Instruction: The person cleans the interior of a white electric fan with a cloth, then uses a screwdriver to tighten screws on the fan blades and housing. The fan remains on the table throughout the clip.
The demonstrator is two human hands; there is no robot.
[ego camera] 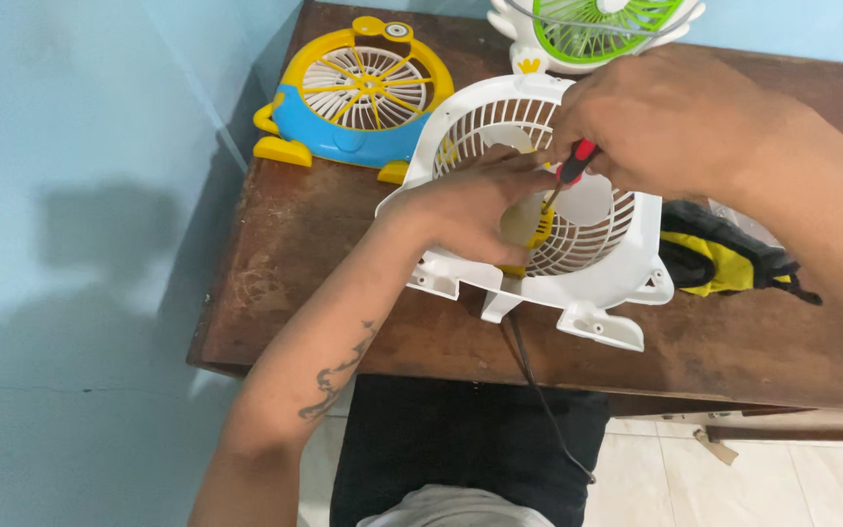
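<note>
The white fan (578, 249) lies flat on the brown desk (343, 293). The left hand (475, 210) holds its middle. The right hand (665, 122) is closed around a red screwdriver (570, 171), slanting down-left toward the yellow part (537, 229) right beside the left hand.

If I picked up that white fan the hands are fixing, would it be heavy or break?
The white fan shell looks like thin, hollow plastic grille, so probably light. Its slim ribs seem likely to snap if squeezed. The left hand braces it while the right hand works a screwdriver, so it may slide or tip when pushed.
</note>
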